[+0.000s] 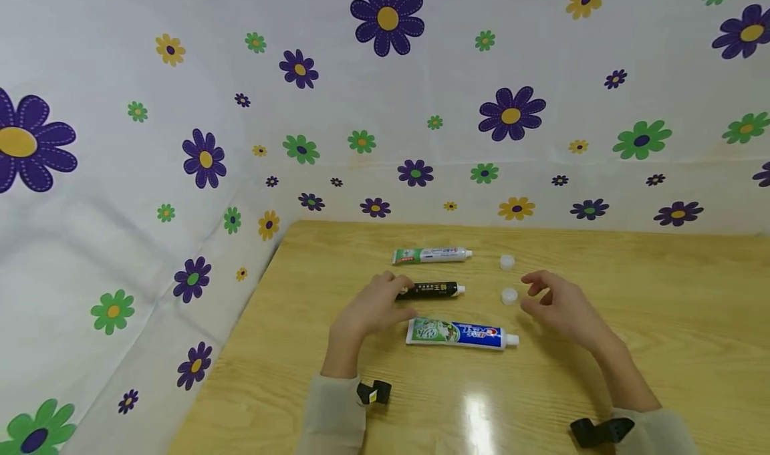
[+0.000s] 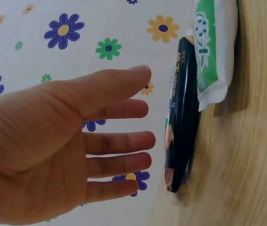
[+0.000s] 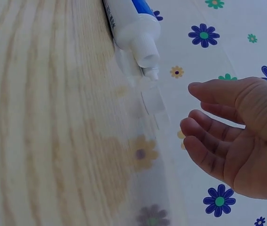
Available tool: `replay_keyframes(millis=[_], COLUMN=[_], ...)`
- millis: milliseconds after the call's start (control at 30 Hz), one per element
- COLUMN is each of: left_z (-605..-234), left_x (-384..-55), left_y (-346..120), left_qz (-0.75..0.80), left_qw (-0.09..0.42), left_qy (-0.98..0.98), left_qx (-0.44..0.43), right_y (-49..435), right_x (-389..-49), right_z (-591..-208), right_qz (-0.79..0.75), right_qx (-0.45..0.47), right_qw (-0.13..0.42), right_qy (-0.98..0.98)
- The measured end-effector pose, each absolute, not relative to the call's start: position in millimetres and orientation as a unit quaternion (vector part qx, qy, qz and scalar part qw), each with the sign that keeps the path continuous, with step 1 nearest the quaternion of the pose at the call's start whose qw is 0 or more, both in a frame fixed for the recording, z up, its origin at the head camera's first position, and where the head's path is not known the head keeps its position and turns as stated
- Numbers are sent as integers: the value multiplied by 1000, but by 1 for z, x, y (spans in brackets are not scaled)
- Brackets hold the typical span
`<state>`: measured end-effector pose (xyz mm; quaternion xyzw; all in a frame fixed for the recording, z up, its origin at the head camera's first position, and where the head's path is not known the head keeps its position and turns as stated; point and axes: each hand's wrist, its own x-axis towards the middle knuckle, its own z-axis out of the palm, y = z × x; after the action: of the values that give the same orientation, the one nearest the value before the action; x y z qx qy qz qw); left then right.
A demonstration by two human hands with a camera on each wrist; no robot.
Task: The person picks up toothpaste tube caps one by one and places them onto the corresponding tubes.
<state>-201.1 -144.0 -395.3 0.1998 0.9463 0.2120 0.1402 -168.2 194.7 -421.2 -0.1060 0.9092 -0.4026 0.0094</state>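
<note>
Three toothpaste tubes lie in a column on the table, their white necks pointing right in the head view. My left hand (image 1: 374, 306) hovers at the tail of the black toothpaste tube (image 1: 432, 290), its fingers extended and apart from it in the left wrist view. Below that lies a green and blue toothpaste tube (image 1: 460, 334); above lies a white and green one (image 1: 433, 255). To the right, two small white caps (image 1: 507, 262) (image 1: 509, 296) rest on the table. My right hand (image 1: 562, 308) is beside the lower cap, fingers loosely bent, holding nothing.
A wooden table (image 1: 680, 321) carries everything. Flower-printed white cloth (image 1: 337, 101) hangs behind the table and along its left side. Each wrist wears a black strap mount (image 1: 375, 393), and light glares on the table near the front.
</note>
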Motion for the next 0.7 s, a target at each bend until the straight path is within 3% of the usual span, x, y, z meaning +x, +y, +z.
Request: replay_keyframes(millis=[133, 333, 700], left_z=[-400, -407, -418], left_x=[-212, -229, -247], left_y=[-147, -139, -121], left_qz=[204, 135, 81], left_qw=[118, 110, 141], left_qy=[953, 960, 960], left_qx=[192, 219, 228], right_y=[194, 197, 190], right_x=[-171, -175, -191], right_z=[-423, -427, -432], right_qz=[-411, -409, -359], right_qx=[-109, -121, -131], right_qw=[-6, 16, 66], right_qy=[905, 904, 922])
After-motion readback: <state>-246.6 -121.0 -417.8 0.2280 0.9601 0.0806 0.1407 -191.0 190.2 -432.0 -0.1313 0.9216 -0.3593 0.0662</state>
